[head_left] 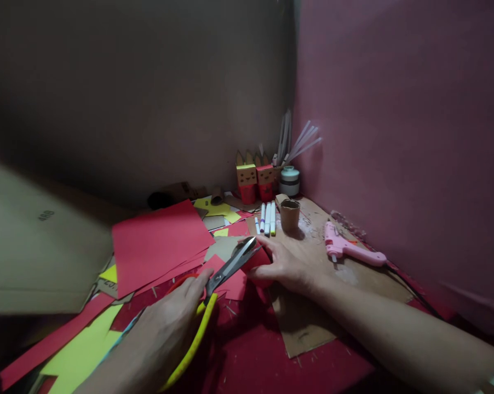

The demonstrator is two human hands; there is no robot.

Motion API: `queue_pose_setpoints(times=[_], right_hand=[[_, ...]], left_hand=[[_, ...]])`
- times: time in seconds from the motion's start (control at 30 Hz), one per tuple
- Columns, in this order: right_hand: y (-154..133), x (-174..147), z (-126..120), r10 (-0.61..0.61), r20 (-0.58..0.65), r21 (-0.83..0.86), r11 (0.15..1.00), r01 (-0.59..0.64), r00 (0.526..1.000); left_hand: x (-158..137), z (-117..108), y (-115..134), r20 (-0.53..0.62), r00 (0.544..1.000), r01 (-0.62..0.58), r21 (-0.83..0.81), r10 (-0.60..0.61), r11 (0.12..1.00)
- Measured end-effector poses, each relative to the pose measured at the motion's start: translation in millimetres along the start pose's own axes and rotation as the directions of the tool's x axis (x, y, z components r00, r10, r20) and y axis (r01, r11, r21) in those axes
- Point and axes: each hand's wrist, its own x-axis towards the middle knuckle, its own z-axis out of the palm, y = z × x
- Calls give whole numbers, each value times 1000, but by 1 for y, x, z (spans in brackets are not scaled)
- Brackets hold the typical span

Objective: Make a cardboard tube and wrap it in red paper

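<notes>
My left hand [168, 317] is closed on a pair of scissors [233, 267] with one red and one yellow handle. Its blades point away to the right and look slightly parted, with the tips at the rim of a red paper-wrapped tube [255, 268]. Around that tube, my right hand [286, 268] is closed, thumb towards me. Whether the blades touch the rim is hard to tell. A smaller red paper piece [230, 284] lies below the blades, beside large red sheets [160, 246].
Beyond my hands are markers [267, 219], a brown cardboard cup [290, 215], two box-headed figures [247, 178] and a jar [289, 180]. A pink glue gun [349, 246] lies on cardboard at the right. Yellow paper [82, 350] and a large cardboard panel [45, 246] are on the left.
</notes>
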Motion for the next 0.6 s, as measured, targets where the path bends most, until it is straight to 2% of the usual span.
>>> queue_pose_setpoints(times=[0.07, 0.13, 0.23, 0.4, 0.6], right_hand=[[-6, -3, -2, 26, -20, -201, 979, -29, 999], [-13, -7, -4, 14, -35, -403, 915, -27, 999], [-19, -10, -5, -4, -52, -536, 844, -25, 999], [-17, -9, -3, -1, -68, -530, 847, -35, 998], [-16, -7, -1, 5, -40, -355, 935, -19, 999]], left_hand=[[1, 0, 2, 40, 999, -33, 64, 30, 997], [2, 0, 3, 40, 998, -57, 83, 53, 995], [2, -1, 2, 23, 997, -72, 102, 70, 992], [0, -3, -1, 38, 989, -145, 142, 141, 979], [1, -5, 1, 80, 986, -157, 161, 146, 974]])
